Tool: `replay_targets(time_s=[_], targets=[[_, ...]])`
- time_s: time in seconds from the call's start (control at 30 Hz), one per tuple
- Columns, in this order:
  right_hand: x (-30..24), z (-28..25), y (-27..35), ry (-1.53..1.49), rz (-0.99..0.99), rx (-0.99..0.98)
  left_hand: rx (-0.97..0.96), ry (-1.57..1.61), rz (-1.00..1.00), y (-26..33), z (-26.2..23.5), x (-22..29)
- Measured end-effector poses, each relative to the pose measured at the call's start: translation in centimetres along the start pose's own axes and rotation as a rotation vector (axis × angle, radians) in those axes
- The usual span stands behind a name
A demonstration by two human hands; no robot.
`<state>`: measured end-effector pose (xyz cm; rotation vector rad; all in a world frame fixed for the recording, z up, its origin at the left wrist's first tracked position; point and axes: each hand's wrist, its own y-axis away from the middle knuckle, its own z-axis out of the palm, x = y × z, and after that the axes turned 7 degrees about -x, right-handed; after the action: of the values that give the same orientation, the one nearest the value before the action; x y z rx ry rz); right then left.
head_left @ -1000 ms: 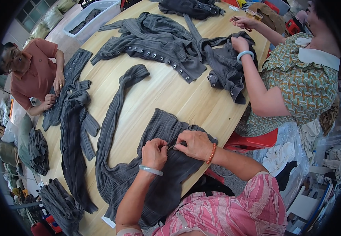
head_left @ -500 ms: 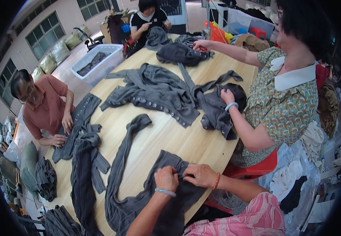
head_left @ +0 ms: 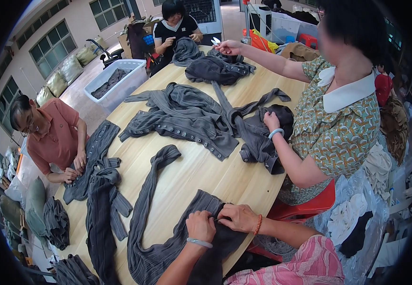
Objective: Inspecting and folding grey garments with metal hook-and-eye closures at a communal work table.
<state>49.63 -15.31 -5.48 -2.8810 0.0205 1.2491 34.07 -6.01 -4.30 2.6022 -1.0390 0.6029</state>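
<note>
Low in the middle of the frame, the person's left hand (head_left: 200, 226) and right hand (head_left: 238, 217) sit close together on a dark grey knitted garment (head_left: 168, 237). It lies on the near edge of the big round wooden table (head_left: 201, 171), and one long sleeve runs up toward the middle of the frame. Both hands are closed, pinching a small fold of the knit between fingers and thumbs. I cannot tell if a tiny tool is hidden in there; the fingers cover that spot.

It looks to me like the checking step: the hands feel along one edge of the cloth, bit by bit. The next move would need a gentle slide along the edge, with the knit kept flat so it does not bunch up.

On the right of the frame, another person in a patterned shirt holds a second grey garment (head_left: 263, 133). At the left, someone in an orange top works on another (head_left: 97, 156). At the top, a third person sits by a white bin (head_left: 120, 83).
</note>
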Motion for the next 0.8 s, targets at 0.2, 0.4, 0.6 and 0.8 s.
replay_targets(time_s=[0.2, 0.4, 0.6, 0.8], targets=[[0.3, 0.3, -0.6, -0.034, 0.041, 0.040, -0.090, 0.375, -0.002, -1.3, 2.3, -3.1], [-0.3, -0.1, -1.2, -0.065, 0.174, 0.074, -0.090, 0.427, 0.017, -1.1, 1.3, -3.2], [0.2, -0.8, -1.1, -0.031, 0.238, -0.042, -0.082, 0.325, -0.033, -0.6, 0.0, -2.4], [1.0, -2.3, 1.0, 0.014, 0.080, -0.031, -0.016, 0.168, -0.013, -1.5, 0.0, 0.2]])
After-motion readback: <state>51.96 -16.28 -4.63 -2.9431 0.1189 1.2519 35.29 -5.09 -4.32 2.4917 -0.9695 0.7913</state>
